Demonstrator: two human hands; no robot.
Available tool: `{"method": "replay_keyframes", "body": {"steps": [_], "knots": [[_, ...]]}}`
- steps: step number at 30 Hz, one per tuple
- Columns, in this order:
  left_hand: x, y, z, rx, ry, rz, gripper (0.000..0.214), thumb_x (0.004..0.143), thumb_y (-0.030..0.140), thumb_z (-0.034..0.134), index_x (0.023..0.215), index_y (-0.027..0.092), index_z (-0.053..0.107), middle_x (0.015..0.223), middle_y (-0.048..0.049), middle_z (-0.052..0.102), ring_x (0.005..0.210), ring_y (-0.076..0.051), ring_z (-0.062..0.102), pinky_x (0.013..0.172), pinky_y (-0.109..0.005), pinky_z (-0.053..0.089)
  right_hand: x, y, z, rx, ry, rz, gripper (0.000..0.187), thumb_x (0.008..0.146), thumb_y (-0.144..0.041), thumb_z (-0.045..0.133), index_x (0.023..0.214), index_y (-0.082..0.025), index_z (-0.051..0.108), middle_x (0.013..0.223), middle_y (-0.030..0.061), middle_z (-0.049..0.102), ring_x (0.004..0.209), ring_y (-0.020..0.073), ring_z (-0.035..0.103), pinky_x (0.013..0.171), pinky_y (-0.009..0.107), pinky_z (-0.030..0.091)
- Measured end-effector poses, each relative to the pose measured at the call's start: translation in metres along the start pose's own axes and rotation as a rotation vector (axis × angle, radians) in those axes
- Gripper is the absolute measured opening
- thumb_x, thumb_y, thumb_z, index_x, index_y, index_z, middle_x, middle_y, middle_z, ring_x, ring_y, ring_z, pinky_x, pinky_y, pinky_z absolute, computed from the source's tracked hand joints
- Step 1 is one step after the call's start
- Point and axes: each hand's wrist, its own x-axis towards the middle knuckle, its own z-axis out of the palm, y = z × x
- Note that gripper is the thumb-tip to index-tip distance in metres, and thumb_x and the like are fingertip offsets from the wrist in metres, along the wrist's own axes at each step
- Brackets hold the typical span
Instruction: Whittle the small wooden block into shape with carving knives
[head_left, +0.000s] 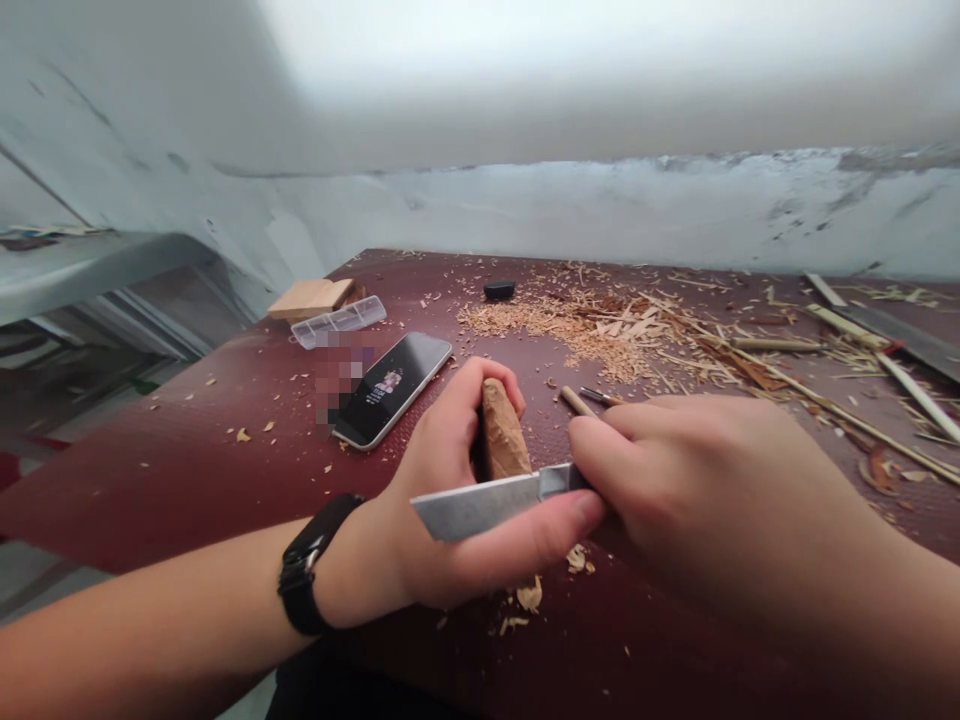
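Observation:
My left hand (442, 480), with a black watch (315, 565) on its wrist, is wrapped round a rough brown piece of wood (504, 430). The wood's tapered top shows between thumb and fingers; its lower end is hidden. My right hand (690, 470) is closed on the dark handle of a knife (480, 505). The short, straight blade points left and lies across the near side of the wood, just above my left thumb. That thumb reaches to the knife's handle end. Whether the edge bites into the wood I cannot tell.
Left of my hands lies a phone (394, 388), with a clear plastic case (341, 322) and wooden blocks (311, 298) behind. Wood shavings (615, 330) cover the back of the dark red table (187, 460). A small black object (499, 290) and several sticks (776, 345) lie there too.

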Motion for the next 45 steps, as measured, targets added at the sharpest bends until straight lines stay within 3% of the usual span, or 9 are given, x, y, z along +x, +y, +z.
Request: {"method": "replay_keyframes", "body": {"steps": [6,9,11,15,20,25,32,38,45], "knots": [[-0.004,-0.005,0.001,-0.137,0.009,-0.178,0.058,0.066,0.026,0.096,0.099,0.021,0.048,0.088,0.0029,0.052,0.076,-0.009,0.047,0.062,-0.023,0.042,-0.002,-0.008,0.005,-0.017,-0.091,0.104,0.024,0.072,-0.005,0.063,0.066,-0.024,0.050,0.053,-0.0019,0.057,0.039,0.0220,0.055,0.047,0.030,0.019],[0.000,-0.014,0.005,-0.212,0.106,-0.213,0.051,0.073,0.031,0.093,0.096,0.021,0.049,0.082,0.0041,0.052,0.071,-0.008,0.047,0.061,-0.023,0.041,-0.001,-0.004,0.008,-0.094,-0.114,0.274,0.034,0.085,-0.039,0.076,0.069,-0.023,0.050,0.052,0.0009,0.056,0.041,0.0251,0.059,0.049,0.028,0.018],[0.003,-0.021,0.003,-0.214,0.129,-0.222,0.050,0.076,0.033,0.092,0.096,0.021,0.048,0.080,0.0049,0.051,0.069,-0.008,0.047,0.061,-0.023,0.040,0.000,0.003,0.008,-0.170,-0.098,0.337,0.053,0.086,-0.070,0.070,0.072,-0.023,0.049,0.052,0.0034,0.056,0.043,0.0278,0.061,0.050,0.028,0.017],[0.009,-0.030,-0.010,-0.208,-0.028,-0.139,0.063,0.069,0.033,0.097,0.109,0.022,0.050,0.088,0.0031,0.057,0.074,-0.010,0.051,0.065,-0.024,0.043,0.003,0.014,0.006,-0.079,-0.086,0.225,0.067,0.084,-0.089,0.059,0.071,-0.024,0.047,0.057,0.0035,0.057,0.047,0.0271,0.061,0.052,0.030,0.020],[0.012,-0.023,-0.014,-0.097,-0.063,0.064,0.084,0.049,0.053,0.104,0.105,0.021,0.050,0.089,0.0020,0.053,0.074,-0.011,0.045,0.063,-0.028,0.038,0.004,0.011,0.007,0.062,-0.136,0.057,0.049,0.095,-0.065,0.065,0.072,-0.023,0.053,0.060,0.0009,0.059,0.045,0.0196,0.052,0.052,0.030,0.017],[0.013,-0.010,-0.007,0.074,-0.064,0.196,0.081,0.056,0.056,0.100,0.103,0.021,0.045,0.083,0.0036,0.047,0.073,-0.011,0.040,0.067,-0.030,0.037,0.002,0.006,0.007,0.080,-0.099,-0.005,0.033,0.092,-0.035,0.067,0.068,-0.023,0.048,0.056,-0.0009,0.054,0.044,0.0153,0.040,0.052,0.031,0.014],[0.004,0.002,-0.001,0.137,-0.080,0.063,0.074,0.065,0.047,0.095,0.111,0.022,0.043,0.090,0.0015,0.057,0.084,-0.016,0.050,0.086,-0.037,0.045,0.004,0.008,0.001,0.075,-0.094,-0.046,0.022,0.077,-0.011,0.060,0.065,-0.023,0.047,0.054,-0.0023,0.052,0.042,0.0161,0.038,0.050,0.030,0.014],[0.001,0.002,0.004,0.034,-0.027,-0.066,0.078,0.060,0.042,0.097,0.115,0.023,0.045,0.095,0.0016,0.055,0.080,-0.013,0.050,0.069,-0.031,0.045,0.005,0.012,-0.003,0.082,-0.102,-0.098,0.022,0.078,-0.008,0.059,0.066,-0.024,0.049,0.055,-0.0015,0.055,0.042,0.0188,0.045,0.051,0.031,0.017],[0.006,-0.001,0.002,0.022,0.001,-0.061,0.068,0.060,0.029,0.098,0.106,0.021,0.049,0.081,0.0051,0.049,0.068,-0.008,0.041,0.057,-0.025,0.038,0.005,0.021,0.006,0.102,-0.101,-0.093,0.020,0.080,-0.007,0.056,0.068,-0.022,0.048,0.058,-0.0015,0.056,0.047,0.0151,0.037,0.055,0.029,0.014]]}}
